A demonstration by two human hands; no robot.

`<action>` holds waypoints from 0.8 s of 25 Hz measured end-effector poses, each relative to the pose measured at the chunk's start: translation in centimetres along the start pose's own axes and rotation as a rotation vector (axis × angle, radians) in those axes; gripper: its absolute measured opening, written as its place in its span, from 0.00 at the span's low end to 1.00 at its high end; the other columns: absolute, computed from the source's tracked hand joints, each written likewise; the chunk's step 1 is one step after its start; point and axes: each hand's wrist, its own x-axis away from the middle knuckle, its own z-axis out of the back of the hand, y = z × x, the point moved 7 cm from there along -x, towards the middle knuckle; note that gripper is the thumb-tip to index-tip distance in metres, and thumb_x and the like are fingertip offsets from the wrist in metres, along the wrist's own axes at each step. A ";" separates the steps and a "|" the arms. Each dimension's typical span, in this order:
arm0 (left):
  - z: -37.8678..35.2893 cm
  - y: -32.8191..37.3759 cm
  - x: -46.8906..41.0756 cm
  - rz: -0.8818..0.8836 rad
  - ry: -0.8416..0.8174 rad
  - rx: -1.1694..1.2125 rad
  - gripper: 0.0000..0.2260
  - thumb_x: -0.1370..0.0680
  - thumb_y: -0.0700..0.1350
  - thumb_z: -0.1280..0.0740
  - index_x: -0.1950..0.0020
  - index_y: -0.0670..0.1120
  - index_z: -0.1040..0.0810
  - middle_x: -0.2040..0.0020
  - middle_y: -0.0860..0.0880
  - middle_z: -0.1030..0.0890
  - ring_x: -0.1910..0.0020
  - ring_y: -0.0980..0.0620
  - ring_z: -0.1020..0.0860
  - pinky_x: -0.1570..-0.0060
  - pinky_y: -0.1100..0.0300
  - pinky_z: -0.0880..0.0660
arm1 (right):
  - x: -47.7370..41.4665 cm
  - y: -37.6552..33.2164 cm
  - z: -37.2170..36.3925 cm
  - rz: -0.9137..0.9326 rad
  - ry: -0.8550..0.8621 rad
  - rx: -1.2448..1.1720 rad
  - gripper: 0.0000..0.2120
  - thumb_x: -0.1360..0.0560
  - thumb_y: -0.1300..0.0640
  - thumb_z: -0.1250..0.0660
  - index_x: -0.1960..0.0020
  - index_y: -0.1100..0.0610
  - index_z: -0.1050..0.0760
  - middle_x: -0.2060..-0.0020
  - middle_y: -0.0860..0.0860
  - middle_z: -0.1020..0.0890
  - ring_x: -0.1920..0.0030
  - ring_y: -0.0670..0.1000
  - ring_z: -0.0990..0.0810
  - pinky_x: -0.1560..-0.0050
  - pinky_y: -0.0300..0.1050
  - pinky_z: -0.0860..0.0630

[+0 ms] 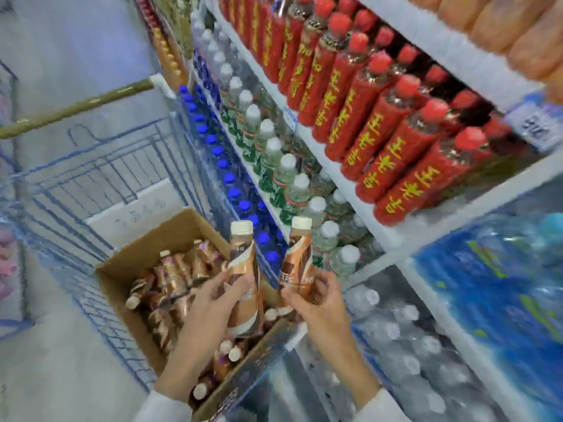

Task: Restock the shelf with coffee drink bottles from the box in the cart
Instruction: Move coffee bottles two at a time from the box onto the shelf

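A brown cardboard box [128, 269] sits in the blue wire cart [91, 178], with several brown coffee drink bottles [170, 278] lying inside it. My left hand [213, 303] grips one upright coffee bottle [243, 257] with a cream cap, held above the box. My right hand [316, 303] grips a second coffee bottle [297, 257] just to the right, at the box's near corner. Both bottles are close to the white shelf [380, 239] on the right.
The shelves hold rows of red-labelled bottles [380, 117], clear bottles with white caps [274, 153] and blue-capped bottles [219, 153]. Wrapped packs of water [405, 336] fill the bottom right. The cart handle [76, 108] crosses the upper left over grey floor [61, 376].
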 end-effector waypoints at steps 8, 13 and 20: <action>-22.2 3.0 11.6 -0.064 -0.481 -0.169 0.10 0.24 0.46 0.29 0.64 0.53 0.13 0.62 0.49 0.13 0.67 0.54 0.16 0.58 0.54 0.23 | 15.4 -4.6 21.9 0.249 0.372 -0.204 0.21 0.28 0.63 0.24 0.40 0.52 0.29 0.55 0.42 0.14 0.55 0.43 0.16 0.56 0.37 0.21; -35.4 3.6 22.0 -0.151 -0.726 -0.211 0.17 0.22 0.43 0.31 0.70 0.48 0.15 0.72 0.53 0.17 0.75 0.60 0.20 0.72 0.67 0.24 | 25.9 -6.2 33.6 0.431 0.588 -0.234 0.21 0.29 0.63 0.24 0.41 0.54 0.28 0.54 0.44 0.14 0.54 0.44 0.16 0.54 0.38 0.21; -48.6 4.7 31.5 -0.332 -0.974 -0.212 0.14 0.22 0.42 0.31 0.68 0.48 0.15 0.69 0.54 0.16 0.71 0.59 0.19 0.69 0.64 0.23 | 35.4 -7.9 45.0 0.575 0.835 -0.254 0.21 0.30 0.63 0.23 0.43 0.52 0.28 0.55 0.47 0.14 0.56 0.45 0.15 0.59 0.36 0.20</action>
